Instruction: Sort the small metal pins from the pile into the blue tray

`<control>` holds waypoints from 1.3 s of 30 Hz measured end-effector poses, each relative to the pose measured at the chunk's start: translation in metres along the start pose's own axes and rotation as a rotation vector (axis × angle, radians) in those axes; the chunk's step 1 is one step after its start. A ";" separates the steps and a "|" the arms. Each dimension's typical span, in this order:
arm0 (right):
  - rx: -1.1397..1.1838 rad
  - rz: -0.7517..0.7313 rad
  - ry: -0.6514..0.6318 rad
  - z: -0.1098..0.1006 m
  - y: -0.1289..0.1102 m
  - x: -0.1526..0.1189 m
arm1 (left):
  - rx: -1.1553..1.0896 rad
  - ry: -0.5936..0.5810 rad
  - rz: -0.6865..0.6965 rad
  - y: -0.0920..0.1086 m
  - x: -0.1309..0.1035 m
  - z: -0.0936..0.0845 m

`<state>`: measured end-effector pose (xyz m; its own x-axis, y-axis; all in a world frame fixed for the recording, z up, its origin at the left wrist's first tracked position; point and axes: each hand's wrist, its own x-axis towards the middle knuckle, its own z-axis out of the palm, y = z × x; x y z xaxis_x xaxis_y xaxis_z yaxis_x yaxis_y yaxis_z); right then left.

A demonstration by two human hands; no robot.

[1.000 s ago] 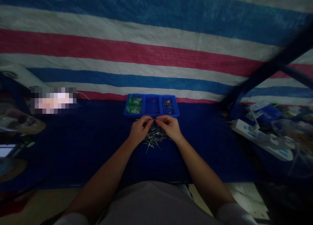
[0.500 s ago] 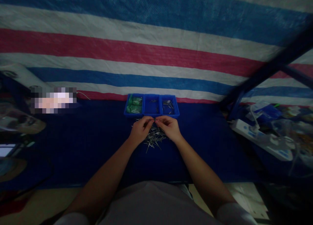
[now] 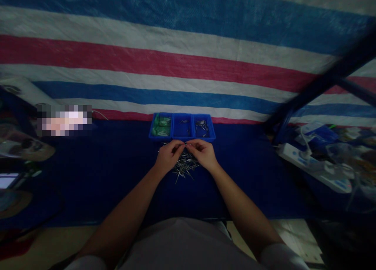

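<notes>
My left hand (image 3: 168, 155) and my right hand (image 3: 205, 154) meet fingertip to fingertip, both closed in a pinch. Between them is a thin metal pin (image 3: 186, 144), small and dark, its exact kind unclear. Directly beneath lies a loose pile of thin metal pins (image 3: 184, 170), partly covered by my hands. Just beyond my fingers stand three joined blue bins. Green packets with white pieces fill the left bin (image 3: 151, 133). A few thin pieces lie in the middle bin (image 3: 179, 130), and several metal pins rest in the right bin (image 3: 212, 134).
Everything sits on a dark blue tabletop (image 3: 111, 168) against a striped tarp (image 3: 188, 58). A white power strip (image 3: 314, 168) with plastic bags lies on the right. Various items and a lit screen (image 3: 8, 180) are at the left. A blue metal frame (image 3: 317, 80) slants at the right.
Almost nothing differs. My hands keep the same pinch over the pile, with only a tiny shift of the fingers; the bins and pile stay put.
</notes>
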<state>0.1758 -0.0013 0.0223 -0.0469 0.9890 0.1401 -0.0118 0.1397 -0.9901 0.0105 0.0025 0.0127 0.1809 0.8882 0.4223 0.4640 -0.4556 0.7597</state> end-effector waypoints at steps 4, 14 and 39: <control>-0.083 -0.045 -0.009 0.000 0.001 -0.002 | 0.059 -0.014 0.014 0.001 0.001 -0.002; -0.496 -0.431 -0.149 -0.003 -0.005 -0.004 | 0.154 -0.013 0.140 -0.007 0.002 -0.001; -0.324 -0.127 -0.027 -0.004 -0.005 -0.003 | 0.033 -0.038 0.050 0.001 0.000 -0.002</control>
<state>0.1804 -0.0049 0.0271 -0.0916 0.9617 0.2582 0.2979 0.2739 -0.9145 0.0096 0.0019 0.0146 0.2369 0.8662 0.4400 0.4818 -0.4980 0.7210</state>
